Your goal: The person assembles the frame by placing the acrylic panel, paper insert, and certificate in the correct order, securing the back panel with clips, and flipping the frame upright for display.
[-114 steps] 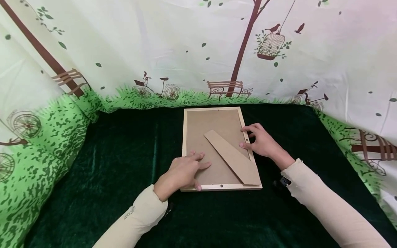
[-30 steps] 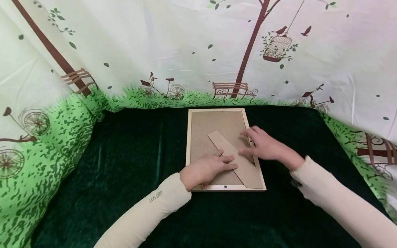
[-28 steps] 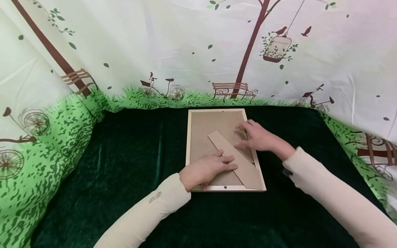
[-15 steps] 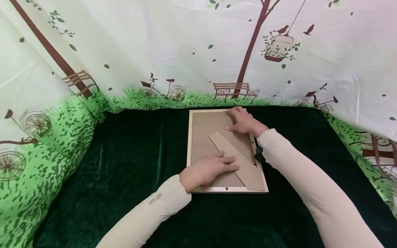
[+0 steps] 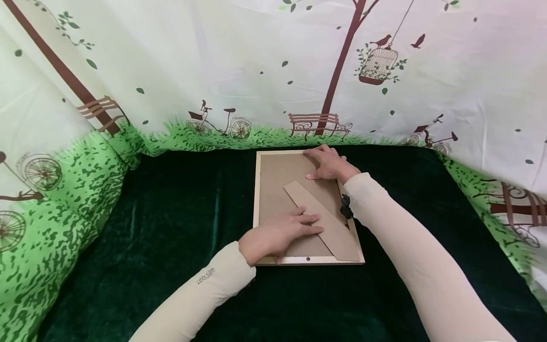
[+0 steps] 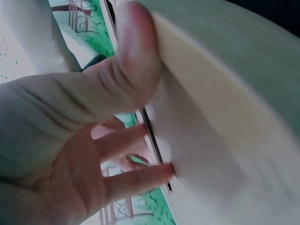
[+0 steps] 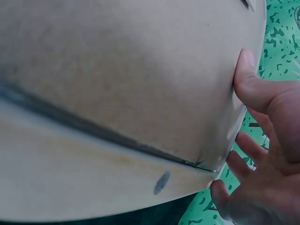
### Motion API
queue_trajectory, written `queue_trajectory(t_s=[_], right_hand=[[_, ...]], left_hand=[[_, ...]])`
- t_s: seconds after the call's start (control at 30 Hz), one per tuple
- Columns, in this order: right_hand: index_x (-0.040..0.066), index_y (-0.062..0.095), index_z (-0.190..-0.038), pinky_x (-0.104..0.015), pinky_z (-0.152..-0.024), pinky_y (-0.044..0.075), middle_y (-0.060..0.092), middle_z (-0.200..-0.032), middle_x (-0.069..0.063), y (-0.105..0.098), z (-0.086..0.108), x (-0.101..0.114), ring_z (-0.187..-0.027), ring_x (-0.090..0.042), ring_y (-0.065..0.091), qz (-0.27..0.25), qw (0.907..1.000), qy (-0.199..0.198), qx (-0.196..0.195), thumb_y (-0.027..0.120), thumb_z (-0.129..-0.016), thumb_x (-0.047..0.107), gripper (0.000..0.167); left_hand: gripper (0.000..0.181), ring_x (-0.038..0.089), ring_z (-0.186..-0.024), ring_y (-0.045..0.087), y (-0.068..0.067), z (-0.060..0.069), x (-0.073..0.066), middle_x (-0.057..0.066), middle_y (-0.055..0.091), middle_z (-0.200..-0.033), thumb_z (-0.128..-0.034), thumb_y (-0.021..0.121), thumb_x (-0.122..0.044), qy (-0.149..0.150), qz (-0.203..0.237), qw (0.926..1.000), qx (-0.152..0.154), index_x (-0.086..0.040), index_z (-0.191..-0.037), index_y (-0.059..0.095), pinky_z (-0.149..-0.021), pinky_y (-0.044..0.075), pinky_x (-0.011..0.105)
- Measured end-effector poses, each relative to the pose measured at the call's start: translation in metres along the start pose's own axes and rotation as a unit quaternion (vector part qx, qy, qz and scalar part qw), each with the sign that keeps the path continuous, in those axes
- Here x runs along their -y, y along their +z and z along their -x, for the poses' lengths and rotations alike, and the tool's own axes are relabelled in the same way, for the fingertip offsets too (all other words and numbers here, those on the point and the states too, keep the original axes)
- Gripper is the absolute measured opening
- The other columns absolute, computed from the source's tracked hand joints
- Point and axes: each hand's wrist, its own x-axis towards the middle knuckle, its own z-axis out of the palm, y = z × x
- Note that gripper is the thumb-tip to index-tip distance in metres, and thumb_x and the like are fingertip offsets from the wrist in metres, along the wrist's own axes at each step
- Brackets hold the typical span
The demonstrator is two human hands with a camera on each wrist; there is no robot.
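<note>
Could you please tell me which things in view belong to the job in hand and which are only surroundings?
In the job:
wooden frame, lying flat, back upward
backing board, inside its border
slanted strip, on the board
left hand, fingers on the strip
right hand, at the far edge

Surroundings:
dark green cloth, underneath
printed curtain, behind

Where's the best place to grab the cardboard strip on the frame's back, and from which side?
Probably pinch the cardboard strip at its narrow tip, coming from the far left, where it points. The tip tapers and is uncovered; the left hand covers some of its middle, and the wide near end overlaps the wooden frame. Whether it's hinged, I can't tell.
</note>
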Motion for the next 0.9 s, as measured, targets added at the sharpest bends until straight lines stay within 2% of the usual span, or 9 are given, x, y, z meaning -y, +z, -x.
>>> queue_trajectory(t_s=[0.17, 0.3, 0.4, 0.63, 0.9], right_hand=[[0.026, 0.03, -0.156, -0.076, -0.112, 0.014, 0.024, -0.159, -0.016, -0.001, -0.002, 0.002, -0.146, -0.042, 0.019, 0.007, 1.0, 0.004, 0.004, 0.073, -0.09, 0.037, 0.08], [0.026, 0.032, -0.155, -0.075, -0.112, 0.015, 0.024, -0.159, -0.016, -0.001, -0.001, 0.004, -0.147, -0.042, 0.019, 0.004, 1.0, 0.006, 0.001, 0.074, -0.09, 0.035, 0.079], [0.026, 0.033, -0.154, -0.074, -0.113, 0.015, 0.024, -0.16, -0.015, -0.001, 0.0, 0.006, -0.147, -0.042, 0.019, 0.004, 1.0, 0.006, -0.001, 0.074, -0.09, 0.035, 0.077], [0.028, 0.033, -0.155, -0.074, -0.114, 0.014, 0.022, -0.162, -0.014, -0.003, 0.001, 0.004, -0.148, -0.042, 0.017, 0.01, 0.9999, 0.008, 0.002, 0.073, -0.09, 0.038, 0.077], [0.028, 0.031, -0.156, -0.069, -0.117, 0.015, 0.017, -0.165, -0.014, -0.004, 0.002, 0.007, -0.151, -0.046, 0.014, 0.043, 0.9988, 0.01, 0.023, 0.069, -0.092, 0.043, 0.076]], left_hand=[[0.109, 0.023, -0.153, 0.024, 0.002, 0.006, 0.013, -0.007, 0.024, -0.165, -0.0588, 0.092, -0.032, -0.015, 0.007, 0.9999, -0.001, -0.04, -0.153, 0.036, -0.115, 0.039, 0.043], [0.11, 0.027, -0.148, 0.026, 0.004, 0.009, 0.02, -0.003, 0.024, -0.164, -0.0574, 0.09, -0.04, -0.03, 0.035, 0.9989, -0.009, -0.041, -0.153, 0.035, -0.115, 0.035, 0.055], [0.111, 0.026, -0.148, 0.024, 0.006, 0.011, 0.024, -0.004, 0.023, -0.165, -0.0573, 0.09, -0.042, -0.033, 0.059, 0.9976, -0.009, -0.041, -0.153, 0.034, -0.114, 0.031, 0.06], [0.109, 0.021, -0.153, 0.015, 0.008, 0.01, 0.028, -0.01, 0.018, -0.167, -0.0587, 0.09, -0.041, -0.041, 0.096, 0.9945, 0.001, -0.039, -0.154, 0.035, -0.12, 0.021, 0.057], [0.108, 0.021, -0.153, 0.02, 0.008, 0.012, 0.019, -0.008, 0.021, -0.166, -0.0581, 0.09, -0.043, -0.065, 0.049, 0.9967, -0.009, -0.037, -0.152, 0.038, -0.12, 0.028, 0.053]])
